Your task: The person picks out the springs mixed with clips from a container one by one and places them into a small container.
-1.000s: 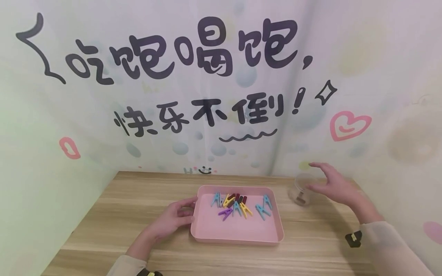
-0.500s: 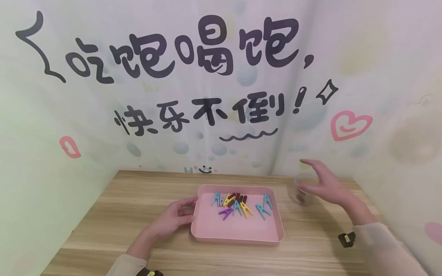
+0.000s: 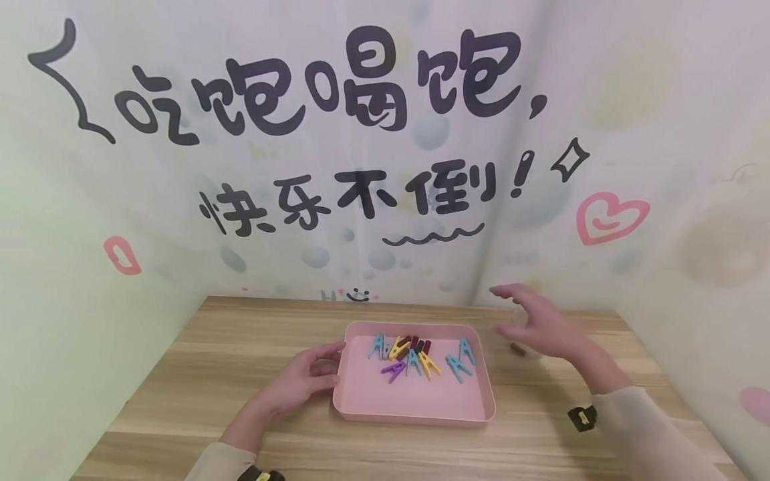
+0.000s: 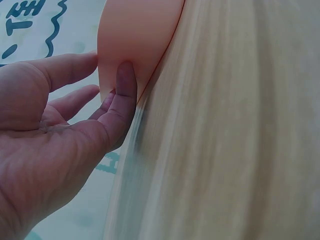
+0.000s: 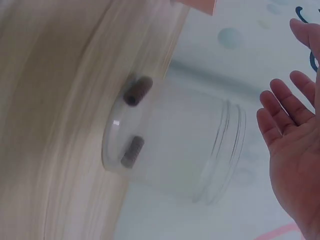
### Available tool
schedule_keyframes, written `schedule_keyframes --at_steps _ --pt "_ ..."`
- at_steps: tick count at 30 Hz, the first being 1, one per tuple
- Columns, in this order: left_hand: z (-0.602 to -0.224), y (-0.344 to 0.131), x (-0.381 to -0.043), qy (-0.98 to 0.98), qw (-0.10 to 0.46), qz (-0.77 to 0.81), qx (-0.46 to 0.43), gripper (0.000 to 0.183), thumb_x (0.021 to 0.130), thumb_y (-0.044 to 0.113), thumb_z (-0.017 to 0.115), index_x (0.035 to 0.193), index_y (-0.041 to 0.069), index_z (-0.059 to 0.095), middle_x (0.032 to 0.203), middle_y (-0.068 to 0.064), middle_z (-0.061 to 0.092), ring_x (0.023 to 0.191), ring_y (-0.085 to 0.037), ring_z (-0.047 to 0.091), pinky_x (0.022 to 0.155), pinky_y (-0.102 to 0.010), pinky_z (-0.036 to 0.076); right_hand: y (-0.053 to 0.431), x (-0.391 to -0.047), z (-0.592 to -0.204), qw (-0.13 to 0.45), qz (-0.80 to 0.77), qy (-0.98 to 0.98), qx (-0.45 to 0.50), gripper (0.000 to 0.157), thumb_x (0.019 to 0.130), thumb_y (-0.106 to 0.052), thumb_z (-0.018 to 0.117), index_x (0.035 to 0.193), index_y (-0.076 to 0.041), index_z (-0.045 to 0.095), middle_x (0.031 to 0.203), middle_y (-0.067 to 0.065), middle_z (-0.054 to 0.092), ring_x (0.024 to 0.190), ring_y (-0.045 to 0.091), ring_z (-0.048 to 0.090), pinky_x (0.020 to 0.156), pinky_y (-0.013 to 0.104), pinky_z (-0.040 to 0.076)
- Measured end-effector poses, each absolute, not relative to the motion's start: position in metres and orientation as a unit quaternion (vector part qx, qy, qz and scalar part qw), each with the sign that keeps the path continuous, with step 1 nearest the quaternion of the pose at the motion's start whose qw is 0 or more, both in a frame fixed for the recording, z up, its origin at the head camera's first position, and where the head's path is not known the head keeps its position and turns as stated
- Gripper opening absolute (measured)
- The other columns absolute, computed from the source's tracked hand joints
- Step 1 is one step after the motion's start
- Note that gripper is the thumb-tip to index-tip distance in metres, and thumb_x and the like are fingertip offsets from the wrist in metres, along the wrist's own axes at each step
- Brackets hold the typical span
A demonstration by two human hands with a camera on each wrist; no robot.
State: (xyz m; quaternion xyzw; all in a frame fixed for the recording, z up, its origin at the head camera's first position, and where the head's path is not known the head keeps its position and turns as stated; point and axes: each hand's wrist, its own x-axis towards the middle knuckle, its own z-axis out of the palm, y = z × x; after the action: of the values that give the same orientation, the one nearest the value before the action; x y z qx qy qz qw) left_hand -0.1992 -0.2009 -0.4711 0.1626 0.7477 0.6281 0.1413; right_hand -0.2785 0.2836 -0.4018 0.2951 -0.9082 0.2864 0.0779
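Note:
My left hand (image 3: 297, 381) rests with its fingers against the outer left wall of the pink tray (image 3: 415, 407). In the left wrist view, fingertips touch the tray wall (image 4: 140, 30). Several clothespins lie in the tray, among them a purple one (image 3: 393, 372), a yellow one (image 3: 428, 365) and a blue one (image 3: 458, 368). Dark red and brown short pieces (image 3: 415, 344) lie among them. My right hand (image 3: 541, 325), fingers spread and holding nothing, is above a clear jar (image 5: 180, 140), apart from it in the right wrist view. Two brown ribbed cylinders (image 5: 132, 151) are inside the jar.
The wooden table (image 3: 240, 334) reaches back to a printed curtain (image 3: 301, 267) with dark lettering. Side curtains border the table at left and right. The jar stands upright near the back right, right of the tray.
My right hand has moved left across the jar, toward the tray, with nothing in it. My left hand, the tray and the clothespins have stayed in place.

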Motion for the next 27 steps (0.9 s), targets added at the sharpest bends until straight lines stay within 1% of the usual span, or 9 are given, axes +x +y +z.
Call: schedule_keyframes --at_steps 7,12,14,17,22,25,27 --pt "-0.471 -0.202 -0.199 0.745 0.143 0.630 0.162 0.065 0.101 -0.005 0.065 0.158 -0.012 0.035 0.146 -0.034 0.049 0.126 -0.044 0.061 0.097 -0.033 0.061 0.261 -0.276 -0.406 0.074 0.286 -0.905 0.306 0.059 0.091 -0.021 0.086 0.144 -0.011 0.061 0.138 0.001 0.066 0.124 0.027 0.062 0.104 0.053 0.056" --pt "-0.471 -0.202 -0.199 0.748 0.140 0.628 0.163 0.065 0.101 -0.004 0.065 0.158 -0.012 0.035 0.146 -0.034 0.049 0.127 -0.044 0.061 0.097 -0.033 0.061 0.245 -0.276 -0.414 0.073 0.288 -0.901 0.316 0.050 0.092 -0.024 0.086 0.137 -0.014 0.067 0.127 -0.005 0.070 0.115 0.021 0.066 0.098 0.047 0.059" --pt "-0.472 -0.202 -0.199 0.746 0.141 0.629 0.164 0.065 0.101 -0.004 0.065 0.158 -0.012 0.035 0.147 -0.034 0.049 0.128 -0.045 0.061 0.097 -0.033 0.060 0.240 -0.275 -0.416 0.070 0.288 -0.900 0.320 0.047 0.092 -0.025 0.086 0.134 -0.014 0.068 0.124 -0.006 0.070 0.113 0.020 0.067 0.097 0.047 0.060" --pt "-0.472 -0.202 -0.199 0.745 0.142 0.630 0.166 0.065 0.102 -0.004 0.064 0.158 -0.012 0.035 0.147 -0.034 0.049 0.128 -0.045 0.060 0.097 -0.033 0.060 0.232 -0.275 -0.419 0.057 0.295 -0.894 0.332 0.043 0.093 -0.018 0.084 0.133 -0.012 0.069 0.123 -0.003 0.071 0.112 0.024 0.068 0.096 0.050 0.060" --pt "-0.472 -0.202 -0.199 0.745 0.141 0.629 0.170 0.064 0.102 -0.004 0.064 0.158 -0.013 0.034 0.146 -0.034 0.049 0.125 -0.043 0.062 0.096 -0.034 0.061 0.222 -0.276 -0.423 0.036 0.294 -0.888 0.350 0.047 0.091 -0.009 0.084 0.135 -0.007 0.068 0.126 0.007 0.073 0.112 0.029 0.069 0.097 0.057 0.058" --pt "-0.471 -0.202 -0.198 0.742 0.142 0.631 0.174 0.064 0.102 -0.005 0.063 0.158 -0.014 0.033 0.145 -0.035 0.049 0.124 -0.043 0.063 0.096 -0.035 0.061 0.217 -0.277 -0.426 0.017 0.292 -0.890 0.351 0.047 0.093 -0.011 0.083 0.137 -0.005 0.067 0.128 0.010 0.072 0.112 0.032 0.068 0.098 0.058 0.057" --pt "-0.471 -0.202 -0.198 0.741 0.142 0.634 0.173 0.065 0.102 -0.005 0.063 0.158 -0.014 0.033 0.145 -0.035 0.049 0.124 -0.043 0.063 0.096 -0.036 0.061 0.214 -0.278 -0.428 -0.001 0.292 -0.893 0.342 0.047 0.094 -0.013 0.082 0.138 -0.004 0.067 0.129 0.009 0.071 0.113 0.031 0.068 0.098 0.057 0.057"
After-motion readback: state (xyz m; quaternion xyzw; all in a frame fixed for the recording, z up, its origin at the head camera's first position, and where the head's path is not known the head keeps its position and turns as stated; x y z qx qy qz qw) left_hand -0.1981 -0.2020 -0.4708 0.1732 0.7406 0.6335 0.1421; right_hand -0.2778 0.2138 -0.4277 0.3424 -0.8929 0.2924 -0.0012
